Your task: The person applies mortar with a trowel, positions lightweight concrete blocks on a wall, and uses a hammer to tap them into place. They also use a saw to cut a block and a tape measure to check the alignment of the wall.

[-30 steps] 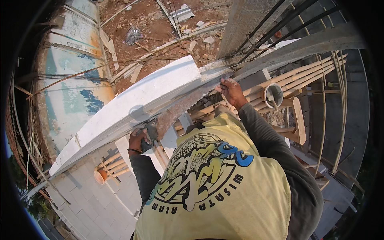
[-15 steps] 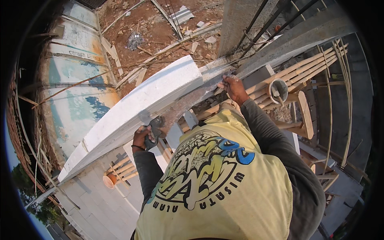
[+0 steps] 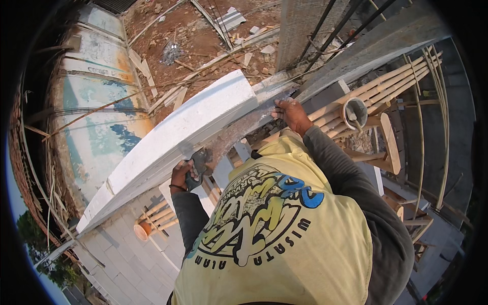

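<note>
A handsaw lies slantwise in front of my chest, its wide blade (image 3: 230, 138) worn and patchy with pale dust. My left hand (image 3: 182, 174) is closed around its dark grey handle (image 3: 199, 163). At the far end, my right hand (image 3: 295, 117) pinches the blade's edge near the tip, and a short toothed end shows past the fingers. Just beyond the saw runs a wall of white lightweight blocks (image 3: 178, 127). The blade is close along the wall's near side; whether it touches the blocks I cannot tell.
Bamboo poles (image 3: 401, 84) form a scaffold at right, bearing a mortar-stained bucket (image 3: 354, 113) with a tool inside. Dark rebar (image 3: 330, 35) rises by a grey concrete column (image 3: 297, 30). An orange bucket (image 3: 142, 231) is at lower left. Rubble covers the red soil (image 3: 203, 30) beyond the wall.
My right hand has shifted slightly left and toward me along the blade. More of the saw's tip shows past it. My left hand stays on the handle.
</note>
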Tool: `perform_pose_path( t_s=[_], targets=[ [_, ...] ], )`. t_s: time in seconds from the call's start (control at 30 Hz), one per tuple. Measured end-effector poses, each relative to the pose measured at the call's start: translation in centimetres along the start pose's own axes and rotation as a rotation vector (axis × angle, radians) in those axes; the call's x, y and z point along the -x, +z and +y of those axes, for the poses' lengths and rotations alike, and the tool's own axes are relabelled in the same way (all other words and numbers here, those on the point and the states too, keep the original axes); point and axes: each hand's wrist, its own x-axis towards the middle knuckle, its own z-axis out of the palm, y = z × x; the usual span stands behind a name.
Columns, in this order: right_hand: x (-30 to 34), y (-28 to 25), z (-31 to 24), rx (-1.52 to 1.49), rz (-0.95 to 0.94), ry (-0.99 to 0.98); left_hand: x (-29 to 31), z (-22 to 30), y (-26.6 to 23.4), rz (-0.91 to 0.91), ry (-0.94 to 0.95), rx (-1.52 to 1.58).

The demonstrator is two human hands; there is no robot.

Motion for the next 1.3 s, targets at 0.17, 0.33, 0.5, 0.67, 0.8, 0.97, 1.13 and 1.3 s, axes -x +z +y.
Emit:
perform_pose_path(
  t_s=[0.17,0.33,0.5,0.67,0.8,0.97,1.13,1.3],
  targets=[
    [2.0,0.7,2.0,0.048,-0.147,0.233,-0.1,0.0,-0.1,-0.006,-0.012,0.000],
    [1.7,1.9,4.5,-0.129,-0.030,0.274,-0.3,-0.1,0.1,-0.024,-0.016,0.020],
    [1.0,4.3,5.4,-0.216,0.127,0.254,-0.3,0.0,-0.2,-0.042,-0.025,-0.020],
    [0.1,4.9,6.5,-0.247,0.207,0.229,-0.2,0.0,0.1,-0.036,-0.018,-0.024],
    [-0.1,5.7,6.3,-0.250,0.233,0.218,-0.4,0.0,-0.2,-0.062,-0.007,-0.017],
    [0.2,6.7,5.8,-0.308,0.244,0.221,0.1,0.4,0.1,-0.067,-0.008,-0.062],
    [0.2,6.1,6.7,-0.320,0.240,0.161,0.3,0.4,0.3,-0.047,-0.013,-0.009],
    [-0.7,5.3,7.7,-0.370,0.196,0.170,0.4,0.4,0.3,-0.056,-0.017,0.007]
  ],
)
